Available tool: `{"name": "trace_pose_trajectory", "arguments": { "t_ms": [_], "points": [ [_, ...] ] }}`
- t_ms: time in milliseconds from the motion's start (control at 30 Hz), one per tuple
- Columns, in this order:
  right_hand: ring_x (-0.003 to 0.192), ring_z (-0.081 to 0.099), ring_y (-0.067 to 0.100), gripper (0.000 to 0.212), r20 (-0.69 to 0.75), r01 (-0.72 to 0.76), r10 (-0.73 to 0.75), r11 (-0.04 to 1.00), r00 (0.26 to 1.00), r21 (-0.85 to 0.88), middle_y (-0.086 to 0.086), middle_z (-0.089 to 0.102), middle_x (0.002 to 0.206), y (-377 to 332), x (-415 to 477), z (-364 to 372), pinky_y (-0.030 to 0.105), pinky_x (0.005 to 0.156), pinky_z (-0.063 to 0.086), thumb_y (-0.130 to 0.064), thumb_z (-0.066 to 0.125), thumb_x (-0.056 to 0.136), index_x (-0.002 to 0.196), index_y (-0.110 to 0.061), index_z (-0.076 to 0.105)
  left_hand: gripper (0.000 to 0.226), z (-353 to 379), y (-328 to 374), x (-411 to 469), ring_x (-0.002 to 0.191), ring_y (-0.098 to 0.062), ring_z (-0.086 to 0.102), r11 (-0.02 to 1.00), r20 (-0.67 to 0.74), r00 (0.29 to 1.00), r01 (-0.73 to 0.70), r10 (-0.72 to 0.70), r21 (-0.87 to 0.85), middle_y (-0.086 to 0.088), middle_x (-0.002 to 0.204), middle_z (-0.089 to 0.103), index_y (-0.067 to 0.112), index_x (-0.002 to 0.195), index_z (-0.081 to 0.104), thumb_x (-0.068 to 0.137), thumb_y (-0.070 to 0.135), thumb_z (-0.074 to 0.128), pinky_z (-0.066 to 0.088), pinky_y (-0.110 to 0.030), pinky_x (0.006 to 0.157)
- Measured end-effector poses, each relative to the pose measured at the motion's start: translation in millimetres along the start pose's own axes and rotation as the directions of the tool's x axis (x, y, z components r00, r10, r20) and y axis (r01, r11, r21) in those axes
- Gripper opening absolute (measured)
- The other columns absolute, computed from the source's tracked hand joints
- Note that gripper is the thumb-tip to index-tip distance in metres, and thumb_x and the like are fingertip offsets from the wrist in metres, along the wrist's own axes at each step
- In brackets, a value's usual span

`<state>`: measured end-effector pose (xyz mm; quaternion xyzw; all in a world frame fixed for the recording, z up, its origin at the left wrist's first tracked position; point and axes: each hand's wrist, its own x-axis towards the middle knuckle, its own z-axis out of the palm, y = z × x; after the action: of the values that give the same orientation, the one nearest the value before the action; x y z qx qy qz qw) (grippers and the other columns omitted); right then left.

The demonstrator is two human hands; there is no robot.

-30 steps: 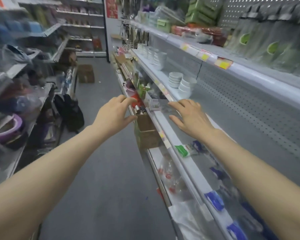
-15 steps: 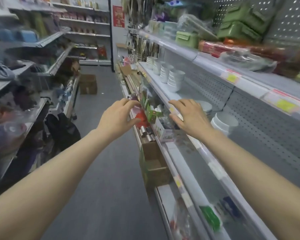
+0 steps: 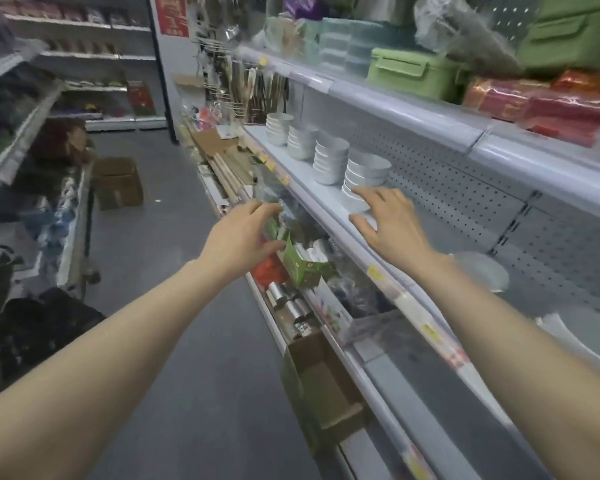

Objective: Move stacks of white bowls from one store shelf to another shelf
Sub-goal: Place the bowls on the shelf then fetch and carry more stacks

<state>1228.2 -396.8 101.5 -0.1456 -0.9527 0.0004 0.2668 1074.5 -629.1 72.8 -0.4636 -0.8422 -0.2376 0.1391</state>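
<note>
Right hand (image 3: 392, 223): I see the arm outstretched, palm down, fingers spread wide, tips at the nearest stack's base; contact unclear.
Left hand (image 3: 243, 233): frame centre, arm extended, fingers loosely curled, holding nothing.
Bowls (image 3: 366, 174): four stacks in a row on the shelf (image 3: 312, 192), right of centre.

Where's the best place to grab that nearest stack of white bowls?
The nearest stack is nested bowls flaring upward, so a high hold would lift only the top ones. Probably hold low, on the bottom bowl's sides, one hand each side, from the open aisle front; the pegboard closes the back.
</note>
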Motion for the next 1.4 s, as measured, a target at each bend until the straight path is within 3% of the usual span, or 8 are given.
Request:
{"name": "trace_pose_trajectory", "arguments": {
  "t_ms": [200, 467, 667, 833, 967, 1067, 1233, 1400],
  "points": [
    [0.119, 0.047, 0.030, 0.050, -0.024, -0.234, 0.234, 0.972, 0.972, 0.013, 0.006, 0.055, 0.129, 16.2, 65.5, 50.9, 0.047, 0.100, 0.039, -0.040, 0.053, 0.095, 0.141, -0.019, 0.047, 0.068, 41.3, -71.1, 110.8, 0.115, -0.021, 0.058, 0.993, 0.107, 0.990, -0.084, 0.093, -0.087, 0.002, 0.132, 0.055, 0.026, 0.143, 0.045, 0.085, 0.051, 0.070, 0.050, -0.037, 0.090],
    [0.128, 0.045, 0.030, 0.061, -0.067, -0.514, 0.515, 0.857, 0.854, 0.035, 0.010, 0.047, 0.142, 82.7, 129.2, 82.3, 0.042, 0.105, 0.038, -0.046, 0.054, 0.095, 0.148, -0.020, 0.035, 0.081, 124.3, -86.8, 227.7, 0.128, -0.020, 0.051, 0.936, 0.200, 0.946, -0.190, 0.255, -0.295, -0.005, 0.140, 0.051, 0.017, 0.148, 0.039, 0.083, 0.051, 0.074, 0.043, -0.035, 0.102],
    [0.136, 0.038, 0.020, 0.078, 0.016, -0.643, 0.659, 0.728, 0.752, 0.236, -0.002, 0.034, 0.153, 126.3, 173.1, 113.2, 0.038, 0.109, 0.036, -0.060, 0.062, 0.085, 0.149, -0.036, 0.023, 0.105, 197.8, -87.9, 303.5, 0.139, -0.020, 0.040, 0.882, 0.378, 0.886, -0.069, 0.269, -0.467, -0.003, 0.153, 0.039, 0.015, 0.153, 0.027, 0.073, 0.059, 0.079, 0.038, -0.036, 0.111],
    [0.136, 0.040, 0.016, 0.114, 0.168, -0.727, 0.737, 0.554, 0.655, 0.406, -0.007, 0.034, 0.154, 160.1, 205.9, 135.4, 0.043, 0.110, 0.040, -0.077, 0.072, 0.059, 0.150, -0.042, 0.015, 0.114, 251.6, -84.5, 351.2, 0.141, -0.021, 0.038, 0.826, 0.489, 0.830, 0.065, 0.267, -0.560, -0.004, 0.157, 0.034, 0.014, 0.154, 0.022, 0.068, 0.059, 0.083, 0.037, -0.037, 0.112],
    [0.119, 0.050, 0.003, 0.112, 0.229, -0.702, 0.693, 0.540, 0.684, 0.464, -0.027, 0.041, 0.137, 168.8, 209.9, 149.7, 0.021, 0.095, 0.044, -0.062, 0.083, 0.059, 0.149, -0.046, 0.019, 0.122, 282.8, -76.0, 370.9, 0.139, -0.014, 0.039, 0.743, 0.539, 0.763, 0.119, 0.356, -0.659, 0.005, 0.152, 0.038, 0.024, 0.150, 0.024, 0.052, 0.071, 0.082, 0.038, -0.038, 0.112],
    [0.117, 0.052, 0.000, 0.118, 0.204, -0.687, 0.709, 0.505, 0.676, 0.523, -0.023, 0.044, 0.136, 172.5, 213.0, 158.3, 0.012, 0.086, 0.045, -0.052, 0.089, 0.057, 0.150, -0.047, 0.016, 0.111, 305.1, -70.7, 384.5, 0.129, -0.004, 0.047, 0.659, 0.558, 0.727, 0.194, 0.401, -0.726, 0.018, 0.139, 0.046, 0.039, 0.139, 0.026, 0.050, 0.061, 0.089, 0.041, -0.031, 0.108],
    [0.130, 0.045, 0.000, 0.121, 0.249, -0.704, 0.733, 0.411, 0.633, 0.579, -0.026, 0.041, 0.139, 169.5, 215.3, 174.6, 0.024, 0.104, 0.041, -0.040, 0.091, 0.062, 0.152, -0.042, 0.011, 0.085, 325.3, -61.9, 405.9, 0.109, 0.022, 0.051, 0.508, 0.466, 0.727, 0.186, 0.504, -0.841, 0.024, 0.123, 0.051, 0.039, 0.120, 0.038, 0.061, 0.015, 0.095, 0.044, -0.011, 0.091],
    [0.121, 0.049, -0.009, 0.101, 0.213, -0.712, 0.769, 0.399, 0.603, 0.577, -0.030, 0.049, 0.130, 168.9, 218.1, 181.0, 0.024, 0.103, 0.044, -0.033, 0.091, 0.065, 0.142, -0.043, 0.027, 0.107, 346.8, -60.4, 422.6, 0.127, -0.003, 0.053, 0.413, 0.427, 0.655, 0.189, 0.624, -0.891, 0.005, 0.138, 0.053, 0.026, 0.141, 0.034, 0.055, 0.016, 0.098, 0.048, -0.026, 0.101]
  ]
}}
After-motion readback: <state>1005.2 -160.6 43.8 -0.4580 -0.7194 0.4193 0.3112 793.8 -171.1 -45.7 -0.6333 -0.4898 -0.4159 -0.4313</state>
